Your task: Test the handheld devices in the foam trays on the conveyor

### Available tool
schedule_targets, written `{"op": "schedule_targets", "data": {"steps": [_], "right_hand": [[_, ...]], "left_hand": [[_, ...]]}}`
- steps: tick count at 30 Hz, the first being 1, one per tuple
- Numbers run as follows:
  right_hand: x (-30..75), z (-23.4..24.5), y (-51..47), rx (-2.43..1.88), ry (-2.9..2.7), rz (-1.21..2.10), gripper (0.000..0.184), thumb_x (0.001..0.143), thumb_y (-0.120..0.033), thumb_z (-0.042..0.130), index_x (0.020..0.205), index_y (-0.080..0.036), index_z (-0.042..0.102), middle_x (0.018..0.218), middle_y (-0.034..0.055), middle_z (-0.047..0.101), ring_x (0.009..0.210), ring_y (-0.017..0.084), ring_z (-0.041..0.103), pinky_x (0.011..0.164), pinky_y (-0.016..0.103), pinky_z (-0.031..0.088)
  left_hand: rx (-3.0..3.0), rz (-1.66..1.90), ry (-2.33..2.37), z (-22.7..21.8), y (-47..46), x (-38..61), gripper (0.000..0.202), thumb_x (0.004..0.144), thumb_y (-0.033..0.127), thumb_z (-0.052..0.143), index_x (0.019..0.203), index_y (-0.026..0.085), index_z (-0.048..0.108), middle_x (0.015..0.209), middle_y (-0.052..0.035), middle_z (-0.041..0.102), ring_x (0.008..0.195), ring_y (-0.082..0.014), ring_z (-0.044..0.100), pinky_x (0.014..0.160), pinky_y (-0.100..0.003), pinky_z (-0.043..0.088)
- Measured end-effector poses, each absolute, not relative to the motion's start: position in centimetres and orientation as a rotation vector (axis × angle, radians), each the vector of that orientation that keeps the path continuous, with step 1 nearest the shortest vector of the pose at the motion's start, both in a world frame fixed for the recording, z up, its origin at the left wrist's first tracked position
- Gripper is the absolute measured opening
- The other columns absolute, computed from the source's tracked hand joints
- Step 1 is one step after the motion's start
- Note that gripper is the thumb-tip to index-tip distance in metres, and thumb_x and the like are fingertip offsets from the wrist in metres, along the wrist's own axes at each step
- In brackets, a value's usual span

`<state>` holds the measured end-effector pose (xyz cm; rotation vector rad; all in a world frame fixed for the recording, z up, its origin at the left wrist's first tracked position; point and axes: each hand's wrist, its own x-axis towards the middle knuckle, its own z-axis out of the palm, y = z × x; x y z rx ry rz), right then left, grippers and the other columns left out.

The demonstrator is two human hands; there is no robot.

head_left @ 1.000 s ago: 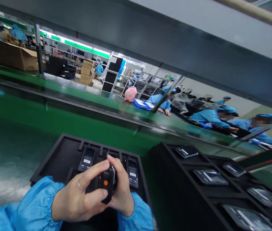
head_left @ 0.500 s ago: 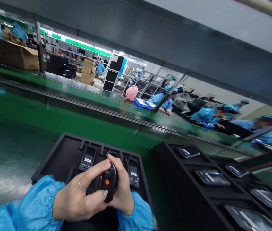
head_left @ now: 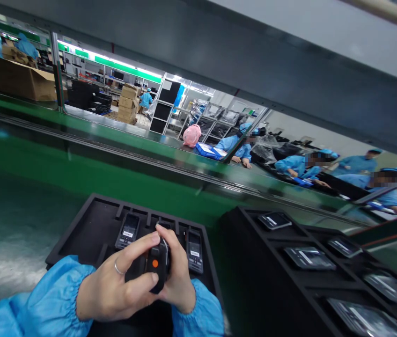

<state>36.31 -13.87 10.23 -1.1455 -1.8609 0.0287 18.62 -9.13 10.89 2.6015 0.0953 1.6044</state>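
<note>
Both of my hands hold one small black handheld device [head_left: 157,267] with an orange round button, low in the view. My left hand [head_left: 114,288], a ring on one finger, wraps it from the left with the thumb below the button. My right hand [head_left: 177,276] grips it from the right, fingers curled over its top. Below them lies a black foam tray [head_left: 86,229] with slots; two like devices [head_left: 127,230] [head_left: 194,252] rest in its slots. Blue sleeves cover both wrists.
A taller stack of black trays [head_left: 254,262] with bagged flat devices [head_left: 309,258] stands at the right. A green conveyor belt [head_left: 26,187] runs behind. Beyond it, several people in blue coats [head_left: 300,166] work at benches; cardboard boxes [head_left: 16,77] sit at far left.
My hands and the device stay almost still. The people in the background have shifted a little.
</note>
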Motion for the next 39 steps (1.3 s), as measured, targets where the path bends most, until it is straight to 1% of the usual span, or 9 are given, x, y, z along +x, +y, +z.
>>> {"op": "schedule_targets", "data": {"steps": [7,12,14,17,19,21,25,31,39], "right_hand": [[36.3,10.2,-13.8,-1.137,-1.857,-0.005,0.084,0.081,-0.078,0.044,0.144,-0.023,0.034,0.116,0.0109,0.066,0.105,0.026,0.066,0.089,0.039,0.056],[36.3,10.1,-13.6,-1.112,-1.852,-0.034,0.083,0.082,-0.076,0.045,0.144,-0.022,0.035,0.116,0.0106,0.067,0.102,0.024,0.067,0.087,0.038,0.057],[36.1,10.1,-13.6,-1.115,-1.847,-0.062,0.082,0.082,-0.074,0.046,0.143,-0.021,0.036,0.116,0.0111,0.067,0.102,0.025,0.067,0.086,0.038,0.058],[35.8,10.2,-14.0,-1.204,-1.818,-0.147,0.074,0.086,-0.063,0.050,0.144,-0.019,0.035,0.115,0.0124,0.067,0.101,0.025,0.067,0.083,0.039,0.059],[35.5,10.4,-14.3,-1.284,-1.787,-0.237,0.072,0.088,-0.054,0.054,0.146,-0.017,0.032,0.114,0.0137,0.067,0.099,0.027,0.067,0.081,0.041,0.059],[35.3,10.5,-14.6,-1.334,-1.762,-0.312,0.076,0.087,-0.049,0.057,0.148,-0.015,0.027,0.113,0.0151,0.067,0.099,0.028,0.068,0.081,0.043,0.060],[34.8,10.7,-15.0,-1.382,-1.729,-0.336,0.082,0.082,-0.039,0.062,0.150,-0.013,0.024,0.115,0.0161,0.067,0.100,0.029,0.068,0.082,0.043,0.060],[34.2,11.1,-15.9,-1.438,-1.751,-0.125,0.090,0.071,-0.026,0.069,0.149,-0.017,0.024,0.137,0.0159,0.057,0.120,0.030,0.061,0.097,0.043,0.056],[34.0,10.8,-15.8,-1.384,-1.824,-0.150,0.110,0.063,-0.037,0.072,0.153,-0.015,0.012,0.141,0.0170,0.054,0.120,0.035,0.061,0.093,0.043,0.058]], "left_hand": [[2.587,1.620,0.101,11.4,-9.1,18.8,0.009,0.080,0.013,0.063,0.088,0.014,0.059,0.162,-0.0096,0.018,0.132,-0.0285,0.050,0.101,-0.032,0.053],[2.538,1.613,0.091,11.1,-9.1,18.7,0.012,0.085,0.017,0.061,0.097,0.016,0.059,0.162,-0.0072,0.021,0.135,-0.0249,0.047,0.105,-0.029,0.049],[2.430,1.587,0.066,10.7,-8.9,18.8,0.023,0.085,0.017,0.064,0.107,0.018,0.057,0.161,-0.0051,0.025,0.136,-0.0229,0.046,0.107,-0.027,0.047],[2.111,1.482,0.015,10.2,-8.5,19.1,0.056,0.078,0.013,0.073,0.126,0.027,0.048,0.154,-0.0038,0.039,0.135,-0.0227,0.048,0.109,-0.029,0.045],[1.898,1.343,-0.007,10.0,-8.0,19.4,0.075,0.074,0.012,0.078,0.136,0.031,0.041,0.151,-0.0059,0.043,0.136,-0.0251,0.045,0.109,-0.032,0.044],[1.736,1.185,-0.019,9.9,-7.6,19.6,0.081,0.074,0.016,0.080,0.140,0.032,0.038,0.149,-0.0092,0.045,0.137,-0.0269,0.044,0.109,-0.034,0.044],[1.489,1.000,0.005,9.8,-7.1,19.8,0.075,0.072,0.021,0.083,0.136,0.033,0.046,0.142,-0.0107,0.053,0.131,-0.0287,0.049,0.106,-0.038,0.044],[1.166,0.949,0.080,9.9,-6.3,19.5,0.071,0.068,0.034,0.086,0.131,0.032,0.051,0.130,-0.0093,0.061,0.117,-0.0285,0.060,0.097,-0.039,0.047],[1.009,0.870,-0.033,11.6,-5.7,19.8,0.063,0.070,0.039,0.083,0.126,0.027,0.055,0.120,-0.0115,0.068,0.112,-0.0291,0.064,0.096,-0.040,0.048]]}}
